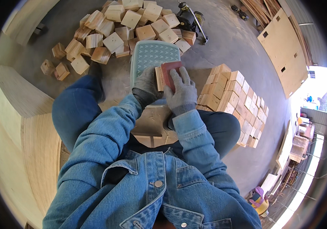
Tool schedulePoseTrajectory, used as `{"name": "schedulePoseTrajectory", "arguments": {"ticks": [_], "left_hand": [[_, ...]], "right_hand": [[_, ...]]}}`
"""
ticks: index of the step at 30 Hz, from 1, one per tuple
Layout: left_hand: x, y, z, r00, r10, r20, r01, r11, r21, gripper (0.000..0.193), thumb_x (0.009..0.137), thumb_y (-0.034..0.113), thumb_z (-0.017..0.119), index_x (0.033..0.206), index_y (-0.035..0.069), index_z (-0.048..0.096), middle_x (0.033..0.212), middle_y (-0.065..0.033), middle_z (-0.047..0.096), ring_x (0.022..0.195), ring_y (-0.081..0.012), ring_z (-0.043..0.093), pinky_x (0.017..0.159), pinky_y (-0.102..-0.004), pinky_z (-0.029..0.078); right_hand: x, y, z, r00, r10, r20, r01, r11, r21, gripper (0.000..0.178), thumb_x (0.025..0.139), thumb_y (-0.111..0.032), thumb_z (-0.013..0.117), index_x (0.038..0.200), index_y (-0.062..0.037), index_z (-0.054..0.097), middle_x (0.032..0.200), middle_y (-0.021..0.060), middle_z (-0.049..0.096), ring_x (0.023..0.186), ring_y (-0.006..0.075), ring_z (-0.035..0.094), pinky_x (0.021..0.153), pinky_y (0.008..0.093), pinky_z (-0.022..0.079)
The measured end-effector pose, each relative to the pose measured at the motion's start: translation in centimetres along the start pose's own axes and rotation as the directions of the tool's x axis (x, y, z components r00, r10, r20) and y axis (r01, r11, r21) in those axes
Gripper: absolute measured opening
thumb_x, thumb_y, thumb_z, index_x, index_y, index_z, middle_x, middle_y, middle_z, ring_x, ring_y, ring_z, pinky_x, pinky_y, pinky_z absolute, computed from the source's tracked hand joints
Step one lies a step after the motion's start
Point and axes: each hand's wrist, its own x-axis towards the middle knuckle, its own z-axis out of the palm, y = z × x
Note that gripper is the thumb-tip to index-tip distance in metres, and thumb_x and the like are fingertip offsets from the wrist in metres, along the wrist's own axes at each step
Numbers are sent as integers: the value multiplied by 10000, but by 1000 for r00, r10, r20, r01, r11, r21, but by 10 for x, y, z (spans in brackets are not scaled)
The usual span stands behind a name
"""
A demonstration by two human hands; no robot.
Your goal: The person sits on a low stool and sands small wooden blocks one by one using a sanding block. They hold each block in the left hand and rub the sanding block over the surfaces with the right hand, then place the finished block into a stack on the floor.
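Over a pale green plastic stool, both my gloved hands meet at one wooden block with layered side grain. My left hand, in a grey glove, is closed around the block's left and lower side. A reddish-brown sheet that looks like sandpaper covers the block's upper right face. My right hand presses this sheet against the wood, its fingers laid over it and its thumb hidden. The block's underside cannot be seen.
Beyond the stool lies a loose heap of wooden blocks, with a black and yellow tool at its right end. Neatly stacked blocks stand beside my right knee. Large wooden panels rise at the left; a plywood sheet leans far right.
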Motion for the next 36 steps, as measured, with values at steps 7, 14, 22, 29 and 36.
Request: {"name": "schedulePoseTrajectory", "arguments": {"ticks": [7,14,22,29,36], "left_hand": [[6,-16,6,1000,20,11,-23,963,269,851,732,407,897,1417,82,508,1355,-166,580,1276,-361,550,1145,-454,428],[3,2,-1,996,79,-46,-46,870,491,868,708,419,906,1400,64,521,1347,-197,561,1272,-389,532,1135,-477,427],[1,1,1,987,156,-29,-112,813,571,849,733,421,870,1397,47,495,1310,-226,572,1270,-426,544,1129,-485,455],[-3,-5,1,991,116,-73,-62,854,516,910,706,401,892,1427,43,466,1309,-215,579,1248,-422,558,1126,-482,460],[3,0,6,996,81,-43,-42,812,582,993,661,462,934,1421,38,456,1363,-183,528,1302,-381,498,1172,-459,407]], "right_hand": [[81,0,6,997,72,33,-68,992,-108,628,905,-391,726,1501,-259,581,1638,121,453,1240,461,622,1046,528,539],[24,-6,-3,995,68,68,-63,996,-67,708,902,-345,747,1559,-199,527,1672,179,398,1315,507,564,1128,538,473],[-62,2,5,993,-118,-10,117,992,-55,668,875,-318,770,1498,-158,589,1626,214,446,1313,487,550,1116,585,438],[13,-19,10,997,-66,-28,62,992,-111,655,903,-344,730,1523,-213,566,1633,151,458,1336,483,536,1115,617,428],[111,-18,13,985,134,110,-104,964,-243,609,945,-419,658,1522,-251,559,1692,112,399,1346,459,560,1121,547,466]]}}
